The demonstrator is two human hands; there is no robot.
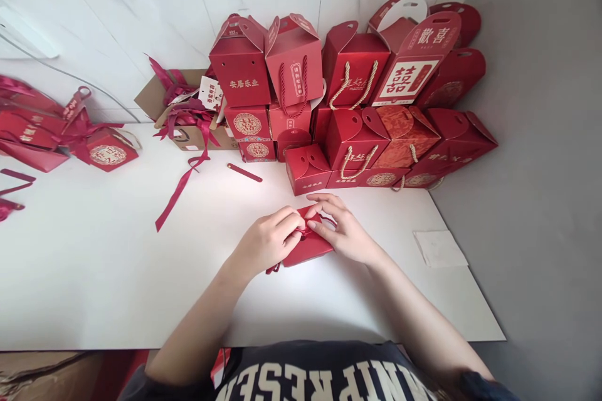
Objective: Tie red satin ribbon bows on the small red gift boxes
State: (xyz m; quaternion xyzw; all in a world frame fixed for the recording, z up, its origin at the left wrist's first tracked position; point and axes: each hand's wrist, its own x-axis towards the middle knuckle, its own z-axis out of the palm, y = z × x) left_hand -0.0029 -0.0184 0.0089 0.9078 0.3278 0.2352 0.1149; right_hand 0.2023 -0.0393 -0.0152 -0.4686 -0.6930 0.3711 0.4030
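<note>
A small red box (308, 252) lies on the white table in front of me, between my hands. A dark red cord (328, 220) runs over its top and sticks out at both sides. My left hand (277, 237) has its fingers curled and pinched on the cord at the middle of the box top. My right hand (342, 229) rests over the right side of the box, thumb and fingers apart, the fingertips close to the cord and the left fingers.
Stacked red gift boxes (358, 138) stand against the wall ahead. A cardboard box (207, 136) of ribbons is left of them, with a loose ribbon (177, 195) and a red strip (244, 172) nearby. More red boxes (108, 149) sit far left; a white sheet (439, 249) lies right.
</note>
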